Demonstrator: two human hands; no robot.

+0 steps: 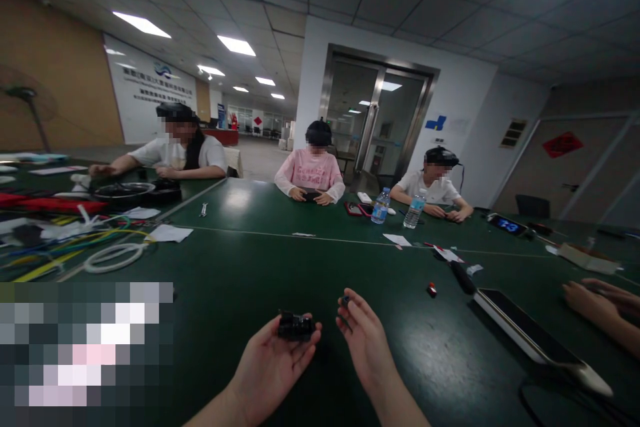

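Note:
A small black plastic-looking device (pixel 297 327) rests on the fingers of my left hand (pixel 273 360), palm up, with the thumb against its edge. I cannot make out its exact kind. Just to the right, my right hand (pixel 361 333) pinches a tiny dark bluish piece (pixel 345 301) between thumb and forefinger. A gap separates the two hands, and both are held above the green table (pixel 240 260). A small red and dark object (pixel 431 289) lies on the table beyond my right hand.
Cables (pixel 115 257) and tools crowd the left. A long flat black-and-white device (pixel 535 337) lies at right, near a co-worker's hands (pixel 600 303). Water bottles (pixel 381 207) stand farther back. A small wrench (pixel 203 209) lies far left. Several people sit around the table.

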